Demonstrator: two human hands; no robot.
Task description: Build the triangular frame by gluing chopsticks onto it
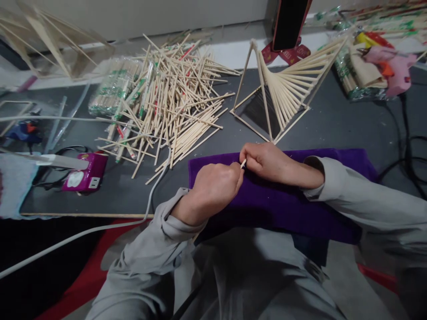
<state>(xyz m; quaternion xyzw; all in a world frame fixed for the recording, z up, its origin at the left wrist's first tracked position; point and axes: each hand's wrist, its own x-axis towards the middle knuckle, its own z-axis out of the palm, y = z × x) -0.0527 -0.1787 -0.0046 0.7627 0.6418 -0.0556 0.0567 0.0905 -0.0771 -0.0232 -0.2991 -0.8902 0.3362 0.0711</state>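
My left hand [218, 184] and my right hand [265, 161] meet over a purple cloth [287, 200] at the table's front edge. Both are closed on a thin wooden stick [243, 163]; only a short pale piece of it shows between the fists, the rest being hidden by my fingers. Just beyond my right hand stands a frame of glued sticks [283, 84], with a fan of sticks twisting across one side. A large heap of loose wooden sticks [180, 93] lies beyond my left hand.
Wrapped chopstick bundles [115, 84] sit left of the heap. A magenta power socket [85, 172] with a white cable [150, 200] is at the left. A pink glue gun [395, 71] lies at the right, a blue one [25, 132] far left. A dark phone [291, 24] stands behind.
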